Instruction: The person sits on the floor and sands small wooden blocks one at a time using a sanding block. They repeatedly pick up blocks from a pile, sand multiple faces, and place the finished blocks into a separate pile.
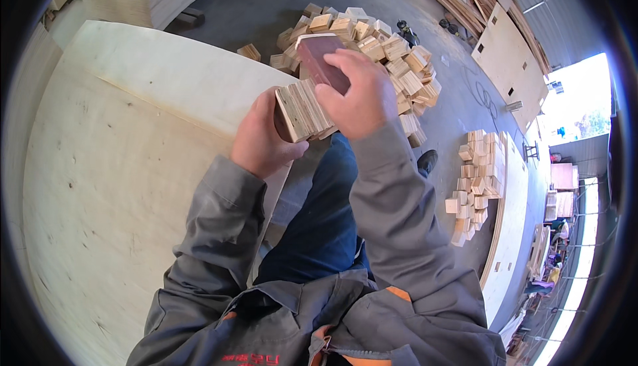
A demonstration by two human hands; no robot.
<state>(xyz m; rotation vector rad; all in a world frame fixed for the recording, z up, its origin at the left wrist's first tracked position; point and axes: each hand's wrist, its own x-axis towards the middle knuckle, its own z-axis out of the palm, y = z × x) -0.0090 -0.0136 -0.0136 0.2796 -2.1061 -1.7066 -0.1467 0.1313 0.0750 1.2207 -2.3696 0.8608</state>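
A layered plywood block (300,109) is in my left hand (256,141), its striped edge facing up and the fingers wrapped round its side. My right hand (364,95) grips a flat, dark reddish-brown sanding block (319,56) with a pale far edge. The sanding block is tilted just above and beyond the plywood block; I cannot tell whether the two touch. Both hands are in front of my body, beside the near right edge of a large plywood sheet (133,147).
Ahead on the grey floor lies a loose heap of wooden blocks (399,67). A stacked pile of blocks (480,180) stands to the right, beside a long pale board (508,226). At the far left is a big stack of sheets (126,0). Boards (512,67) lean at the far right.
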